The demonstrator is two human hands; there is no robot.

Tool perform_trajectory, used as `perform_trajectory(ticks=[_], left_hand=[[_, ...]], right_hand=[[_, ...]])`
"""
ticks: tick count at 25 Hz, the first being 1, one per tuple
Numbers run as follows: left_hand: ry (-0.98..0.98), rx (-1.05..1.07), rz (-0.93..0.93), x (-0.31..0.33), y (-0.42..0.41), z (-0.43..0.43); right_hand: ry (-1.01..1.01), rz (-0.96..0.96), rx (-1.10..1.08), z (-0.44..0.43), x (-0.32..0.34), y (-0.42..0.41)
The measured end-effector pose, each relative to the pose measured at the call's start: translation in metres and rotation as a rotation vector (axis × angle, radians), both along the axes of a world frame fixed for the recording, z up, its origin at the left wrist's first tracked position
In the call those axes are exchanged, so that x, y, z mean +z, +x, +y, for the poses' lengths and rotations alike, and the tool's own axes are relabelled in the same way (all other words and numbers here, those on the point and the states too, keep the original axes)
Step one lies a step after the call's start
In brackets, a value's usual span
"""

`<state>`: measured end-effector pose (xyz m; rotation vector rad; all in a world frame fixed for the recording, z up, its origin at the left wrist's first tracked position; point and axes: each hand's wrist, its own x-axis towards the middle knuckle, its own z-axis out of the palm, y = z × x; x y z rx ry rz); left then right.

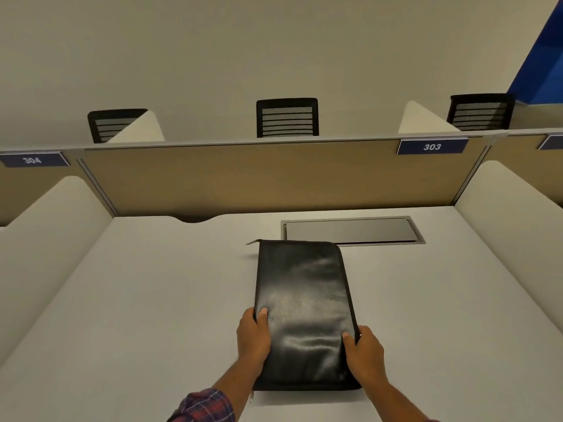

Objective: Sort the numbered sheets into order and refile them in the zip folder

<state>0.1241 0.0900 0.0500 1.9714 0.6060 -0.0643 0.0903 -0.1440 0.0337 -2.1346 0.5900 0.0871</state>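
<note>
Black folder (304,312) lay zipped on the table (152,300), left hand (253,333) and right hand (364,351) gripping its edges; yanking the zip could spill sheets.

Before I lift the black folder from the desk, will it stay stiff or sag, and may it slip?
Probably somewhat floppy: the folder shows soft wrinkles and uneven sheen, so it may sag if held at one end. Its glossy surface looks smooth, so possibly slippery; the left hand and right hand grip both long edges, which should help.
</note>
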Motion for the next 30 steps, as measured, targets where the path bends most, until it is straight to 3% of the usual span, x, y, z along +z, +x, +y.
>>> perform_trajectory(ticks=[6, 13, 16, 20, 24, 30], left_hand=[[0.059, 0.020, 0.052, -0.011, 0.005, -0.013], [0.344, 0.044, 0.054, -0.011, 0.000, -0.027], [0.550, -0.045, 0.100, -0.011, -0.003, -0.027], [0.690, -0.254, -0.020, -0.019, -0.006, -0.020], [0.871, -0.518, -0.067, -0.038, -0.017, -0.009], [1.058, -0.682, -0.164, -0.024, -0.004, -0.001]], right_hand=[[-0.204, 0.061, 0.052, -0.010, -0.010, 0.009], [-0.458, 0.044, 0.165, -0.015, -0.009, 0.000], [-0.517, -0.010, 0.204, -0.018, -0.012, -0.004], [-0.661, -0.121, 0.291, -0.028, -0.024, -0.010], [-0.695, -0.066, 0.466, -0.037, -0.026, -0.010], [-0.725, -0.121, 0.572, -0.050, -0.007, 0.011]])
